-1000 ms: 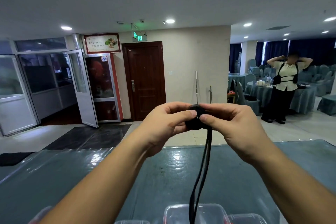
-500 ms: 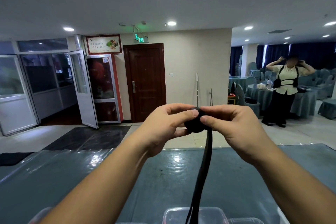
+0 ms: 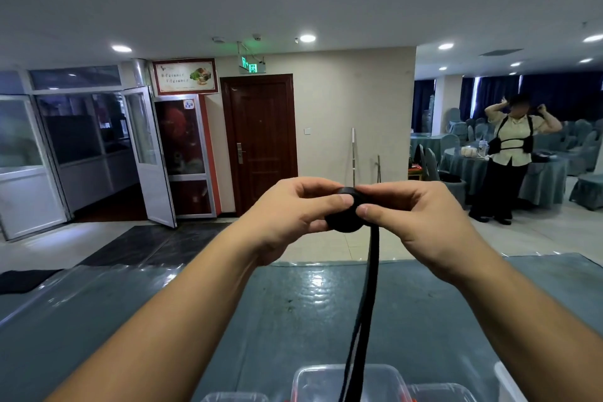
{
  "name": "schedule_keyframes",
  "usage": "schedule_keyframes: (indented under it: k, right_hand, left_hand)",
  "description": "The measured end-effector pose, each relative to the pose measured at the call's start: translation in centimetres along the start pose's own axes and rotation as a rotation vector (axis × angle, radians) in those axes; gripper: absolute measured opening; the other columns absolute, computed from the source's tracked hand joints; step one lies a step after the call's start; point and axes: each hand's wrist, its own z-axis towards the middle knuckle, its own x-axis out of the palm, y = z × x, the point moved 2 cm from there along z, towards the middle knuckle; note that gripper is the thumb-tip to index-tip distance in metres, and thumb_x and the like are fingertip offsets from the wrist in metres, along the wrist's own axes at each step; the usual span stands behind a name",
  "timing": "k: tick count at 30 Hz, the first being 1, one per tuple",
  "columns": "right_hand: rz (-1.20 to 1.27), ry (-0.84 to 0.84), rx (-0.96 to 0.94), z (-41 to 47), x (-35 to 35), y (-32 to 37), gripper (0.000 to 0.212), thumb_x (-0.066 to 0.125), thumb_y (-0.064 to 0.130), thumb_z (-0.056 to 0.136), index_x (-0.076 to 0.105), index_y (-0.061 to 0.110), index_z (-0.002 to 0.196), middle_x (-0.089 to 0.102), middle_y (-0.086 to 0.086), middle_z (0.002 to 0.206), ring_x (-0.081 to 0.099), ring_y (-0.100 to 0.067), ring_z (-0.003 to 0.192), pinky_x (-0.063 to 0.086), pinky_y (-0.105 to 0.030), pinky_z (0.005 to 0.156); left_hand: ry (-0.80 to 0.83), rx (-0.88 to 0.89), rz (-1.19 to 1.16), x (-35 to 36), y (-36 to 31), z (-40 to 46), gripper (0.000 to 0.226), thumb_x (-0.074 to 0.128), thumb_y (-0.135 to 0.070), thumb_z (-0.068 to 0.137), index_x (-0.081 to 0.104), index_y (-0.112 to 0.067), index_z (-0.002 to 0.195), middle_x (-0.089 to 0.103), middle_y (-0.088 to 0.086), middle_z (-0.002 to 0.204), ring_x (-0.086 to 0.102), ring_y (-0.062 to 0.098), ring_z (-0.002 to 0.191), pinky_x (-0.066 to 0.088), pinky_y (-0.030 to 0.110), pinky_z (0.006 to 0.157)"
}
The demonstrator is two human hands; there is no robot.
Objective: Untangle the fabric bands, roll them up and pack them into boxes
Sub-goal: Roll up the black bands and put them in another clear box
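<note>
The left hand [image 3: 290,215] and right hand [image 3: 421,222] meet at chest height, each pinching the black roll [image 3: 344,212] between thumb and curled fingers. The thumb tips face each other across the near face of the roll (this two-sided pinch probably keeps the wound layers from springing loose). Both forearms extend forward and converge, wrists level.

From the lower right edge of the roll, the unwound tail of the fabric band [image 3: 367,303] hangs straight down, its weight seemingly keeping it taut for winding. The tail passes in front of a clear plastic box [image 3: 313,382] at the bottom edge of the view, with a second clear box [image 3: 447,393] beside it. Both boxes stand on the table [image 3: 163,303], under a glossy transparent cover.
</note>
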Motion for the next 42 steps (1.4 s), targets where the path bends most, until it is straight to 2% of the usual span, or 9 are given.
schedule_keyframes:
  k: [4,8,14,18,22,27,31,34,42]
  right_hand:
    - [0.108,-0.052,-0.015,0.0,0.4,0.1,0.031,0.078,-0.001,0.082,0.077,0.010,0.111,0.081,-0.005,0.101,0.077,-0.021,0.100,0.060,-0.040,0.095]
    - [0.224,-0.122,-0.009,0.1,0.6,-0.1,0.030,0.077,0.001,0.083,0.077,0.014,0.110,0.081,-0.007,0.100,0.077,-0.024,0.099,0.062,-0.036,0.088]
    - [0.079,0.022,-0.017,0.6,-0.1,1.0,0.030,0.074,-0.005,0.086,0.076,0.007,0.113,0.081,-0.006,0.098,0.078,-0.022,0.095,0.062,-0.030,0.085]
    - [0.155,-0.079,-0.068,0.5,0.5,1.1,0.029,0.076,0.000,0.084,0.075,0.009,0.112,0.081,-0.006,0.099,0.078,-0.020,0.095,0.061,-0.027,0.081]
    - [0.201,-0.135,-0.068,0.5,0.7,0.7,0.029,0.076,-0.001,0.084,0.077,0.010,0.110,0.081,-0.005,0.098,0.078,-0.019,0.095,0.061,-0.025,0.083]
    - [0.118,0.000,-0.055,0.6,0.2,1.0,0.029,0.073,-0.004,0.086,0.076,0.009,0.112,0.081,-0.004,0.100,0.078,-0.020,0.097,0.060,-0.024,0.083]
    - [0.182,-0.110,-0.082,0.4,0.5,0.7,0.028,0.077,0.002,0.084,0.077,0.014,0.110,0.081,-0.005,0.101,0.077,-0.022,0.100,0.061,-0.034,0.090]
    - [0.155,-0.158,-0.111,0.4,0.4,0.3,0.028,0.077,0.002,0.085,0.077,0.017,0.109,0.081,0.001,0.098,0.077,-0.016,0.097,0.061,-0.029,0.087]
    - [0.042,-0.051,-0.085,0.5,-0.6,0.2,0.029,0.076,0.001,0.085,0.077,0.009,0.113,0.081,-0.002,0.102,0.077,-0.018,0.100,0.060,-0.037,0.095]
  left_hand:
    - [-0.021,0.048,-0.044,0.1,-0.3,-0.1,0.021,0.069,-0.009,0.095,0.074,-0.001,0.113,0.078,0.016,0.106,0.077,0.028,0.099,0.062,0.032,0.088]
    - [-0.054,0.061,-0.131,0.5,0.1,-0.1,0.022,0.066,-0.014,0.099,0.074,-0.003,0.117,0.076,0.020,0.114,0.075,0.033,0.106,0.061,0.035,0.094]
    - [0.004,0.082,0.030,-0.1,-0.6,-0.2,0.023,0.071,-0.008,0.093,0.075,0.000,0.115,0.077,0.020,0.111,0.075,0.032,0.105,0.060,0.036,0.095]
    - [-0.037,0.101,-0.133,0.2,-0.7,-0.3,0.026,0.068,-0.007,0.095,0.072,0.002,0.119,0.076,0.020,0.115,0.075,0.029,0.105,0.061,0.029,0.089]
    - [-0.057,0.056,-0.214,0.6,-0.1,-0.4,0.027,0.068,-0.010,0.096,0.070,0.002,0.120,0.076,0.019,0.112,0.076,0.027,0.102,0.061,0.029,0.090]
    - [-0.028,0.081,-0.038,0.1,-0.7,-0.3,0.026,0.070,-0.007,0.094,0.073,0.002,0.118,0.076,0.021,0.114,0.074,0.033,0.107,0.062,0.035,0.091]
    - [-0.048,0.075,-0.188,0.7,-0.5,-0.4,0.027,0.068,-0.008,0.096,0.072,0.000,0.121,0.077,0.018,0.114,0.075,0.029,0.105,0.061,0.030,0.089]
    - [-0.044,0.070,-0.230,1.3,0.2,-0.3,0.024,0.066,-0.010,0.098,0.072,-0.002,0.120,0.077,0.016,0.109,0.076,0.029,0.103,0.060,0.032,0.094]
    - [0.006,0.077,-0.029,0.8,-0.4,0.1,0.024,0.070,-0.009,0.095,0.074,-0.003,0.118,0.077,0.015,0.112,0.075,0.026,0.108,0.060,0.036,0.096]
